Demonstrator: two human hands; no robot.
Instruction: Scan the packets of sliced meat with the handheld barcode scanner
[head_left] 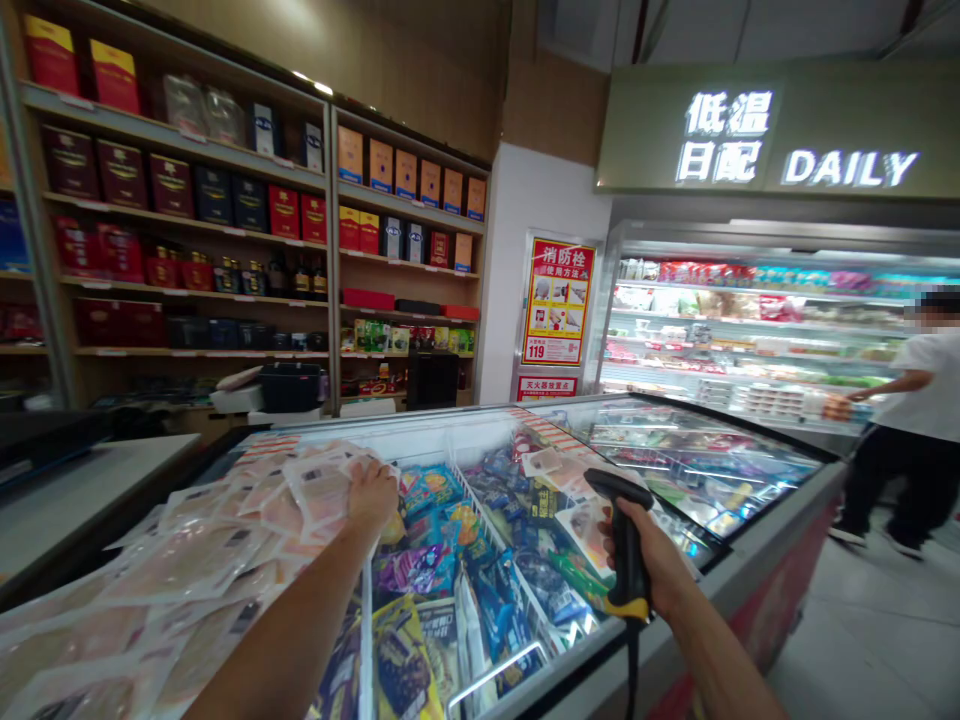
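My right hand (654,550) is wrapped around the grip of a black and yellow barcode scanner (628,535), its head pointing left and its cord hanging down. My left hand (373,492) is closed on the right edge of a flat clear plastic packet (324,482) with a small label. That packet lies at the top of a wide pile of similar flat packets (180,555) spread over the left side of a chest freezer (787,510). A few more flat packets (589,530) lie behind the scanner. My left fingertips are partly hidden.
Bright ice-cream bags (420,570) fill the freezer between wire dividers (487,520). A grey-topped counter (97,490) stands at the left. Shelves of boxed goods (172,190) line the back. A person (919,400) stands at the right near a lit refrigerated display (705,330).
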